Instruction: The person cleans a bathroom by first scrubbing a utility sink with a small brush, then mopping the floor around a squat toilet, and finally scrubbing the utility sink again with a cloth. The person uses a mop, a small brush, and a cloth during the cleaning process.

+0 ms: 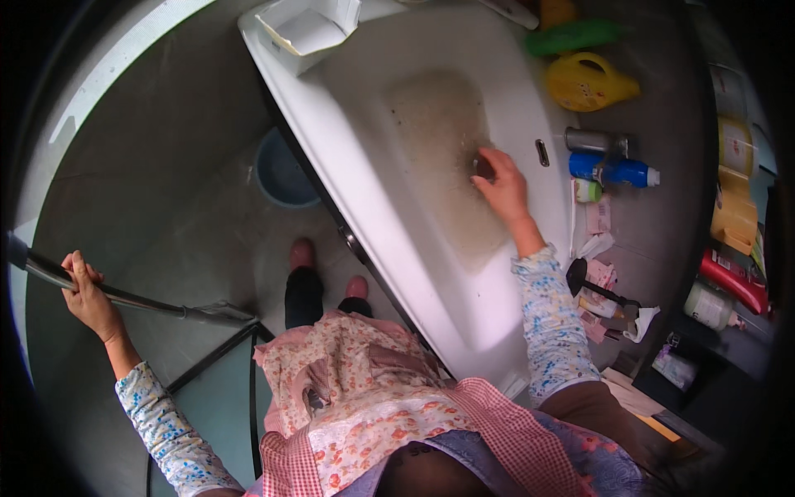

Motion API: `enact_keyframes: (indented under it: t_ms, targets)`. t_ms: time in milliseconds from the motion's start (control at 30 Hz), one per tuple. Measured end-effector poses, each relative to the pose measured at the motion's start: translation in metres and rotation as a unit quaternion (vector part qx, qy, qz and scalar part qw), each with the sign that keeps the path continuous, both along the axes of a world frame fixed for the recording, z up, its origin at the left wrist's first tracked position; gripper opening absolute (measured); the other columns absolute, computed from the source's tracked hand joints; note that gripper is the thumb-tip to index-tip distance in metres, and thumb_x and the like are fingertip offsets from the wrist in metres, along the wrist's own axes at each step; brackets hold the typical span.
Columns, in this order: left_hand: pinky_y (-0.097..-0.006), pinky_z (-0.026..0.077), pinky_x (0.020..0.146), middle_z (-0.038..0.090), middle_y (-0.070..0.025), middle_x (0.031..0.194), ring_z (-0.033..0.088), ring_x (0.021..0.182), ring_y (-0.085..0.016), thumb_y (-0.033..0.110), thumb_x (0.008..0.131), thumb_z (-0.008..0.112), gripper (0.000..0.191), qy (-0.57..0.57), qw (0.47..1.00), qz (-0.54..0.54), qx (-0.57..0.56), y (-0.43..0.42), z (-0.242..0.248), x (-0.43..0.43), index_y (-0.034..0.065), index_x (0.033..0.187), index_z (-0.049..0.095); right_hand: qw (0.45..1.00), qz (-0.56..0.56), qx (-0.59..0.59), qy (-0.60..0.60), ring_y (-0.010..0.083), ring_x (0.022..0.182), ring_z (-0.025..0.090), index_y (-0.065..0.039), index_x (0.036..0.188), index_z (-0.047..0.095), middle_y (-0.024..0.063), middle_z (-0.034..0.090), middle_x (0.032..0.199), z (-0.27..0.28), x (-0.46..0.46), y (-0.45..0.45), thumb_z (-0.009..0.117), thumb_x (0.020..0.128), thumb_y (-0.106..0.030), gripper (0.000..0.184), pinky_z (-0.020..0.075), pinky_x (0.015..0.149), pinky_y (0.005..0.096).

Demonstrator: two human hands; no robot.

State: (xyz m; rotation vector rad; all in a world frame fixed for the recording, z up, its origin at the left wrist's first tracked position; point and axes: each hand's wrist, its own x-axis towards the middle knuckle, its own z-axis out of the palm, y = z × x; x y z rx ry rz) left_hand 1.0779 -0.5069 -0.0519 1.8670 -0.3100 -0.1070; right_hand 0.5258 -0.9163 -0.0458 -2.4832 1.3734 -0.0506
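Observation:
My left hand (pixel 90 298) grips a chrome metal pole (pixel 140 300) at the left. Over the white washbasin or tub (pixel 397 248), my right hand (pixel 504 186) is curled with thumb and fingers around a small dark round thing (pixel 483 168), whose kind I cannot tell. Cloudy brownish water (pixel 435 143) with dark specks lies in the bottom of the tub, beneath and beside that hand. An oval overflow slot (pixel 542 153) sits in the tub wall to the right of it.
A white open box (pixel 310 31) stands on the tub's far rim. Along the right lie a yellow jug (pixel 587 84), a blue bottle (pixel 612 169), a metal can (pixel 596 140), a black-handled tool (pixel 602 289) and a red bottle (pixel 736 279). A blue basin (pixel 287 171) is on the floor.

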Motion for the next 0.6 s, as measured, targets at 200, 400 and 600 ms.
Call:
enact_keyframes:
  t_ms: [200, 400, 600]
  targets:
    - [-0.0186, 0.032, 0.053, 0.044, 0.0059, 0.069, 0.039, 0.059, -0.001, 0.02, 0.101, 0.059, 0.015, 0.055, 0.998, -0.014, -0.023, 0.008, 0.01, -0.001, 0.0058, 0.102, 0.062, 1.0, 0.007, 0.001, -0.02, 0.0262, 0.094, 0.067, -0.007, 0.115, 0.065, 0.0099, 0.063, 0.115, -0.01, -0.003, -0.003, 0.078, 0.072, -0.012, 0.045, 0.0555, 0.082, 0.0332]
    - [-0.0209, 0.031, 0.054, 0.04, 0.0045, 0.066, 0.036, 0.059, -0.004, 0.017, 0.101, 0.059, 0.015, 0.011, 0.994, 0.099, -0.035, 0.05, 0.045, 0.016, 0.0033, 0.094, 0.061, 1.0, 0.011, -0.023, 0.011, 0.0232, 0.091, 0.067, -0.007, 0.117, 0.065, 0.0104, 0.064, 0.113, -0.019, -0.005, -0.003, 0.078, 0.072, -0.009, 0.047, 0.0564, 0.077, 0.0328]
    - [-0.0213, 0.043, 0.065, 0.05, 0.0027, 0.073, 0.048, 0.069, -0.005, 0.02, 0.097, 0.065, 0.016, 0.013, 0.995, 0.099, -0.019, 0.062, 0.053, 0.064, 0.004, 0.095, 0.063, 0.997, -0.067, -0.023, -0.032, 0.03, 0.096, 0.066, -0.008, 0.115, 0.065, 0.0113, 0.066, 0.109, -0.018, -0.001, 0.004, 0.079, 0.071, -0.015, 0.047, 0.0544, 0.085, 0.0393]
